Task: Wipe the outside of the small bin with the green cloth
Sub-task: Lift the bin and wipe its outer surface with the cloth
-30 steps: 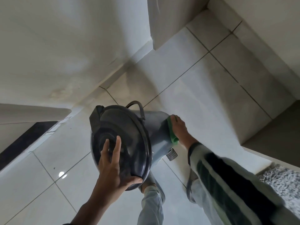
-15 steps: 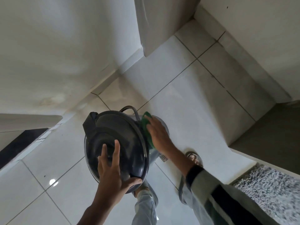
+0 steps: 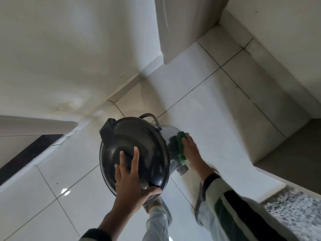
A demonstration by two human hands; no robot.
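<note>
The small bin (image 3: 169, 136) is a shiny metal pedal bin with a dark round lid (image 3: 133, 136), seen from above on the tiled floor. My left hand (image 3: 130, 178) lies flat on the lid, thumb hooked over its near rim, holding the bin still. My right hand (image 3: 192, 152) presses the folded green cloth (image 3: 180, 145) against the bin's right side wall. The cloth's green reflection shows on the metal. The bin's far and left sides are hidden by the lid.
The bin's wire handle (image 3: 149, 116) and foot pedal (image 3: 182, 169) stick out. White walls (image 3: 69, 58) close in behind and to the left, a wall corner (image 3: 173, 32) juts out behind. A grey shaggy mat (image 3: 293, 211) lies at right. My feet (image 3: 156, 206) stand just below the bin.
My right hand with the cloth has slid from the bin's upper edge near the lid back down and to the right along the side wall. My left hand stays on the lid.
</note>
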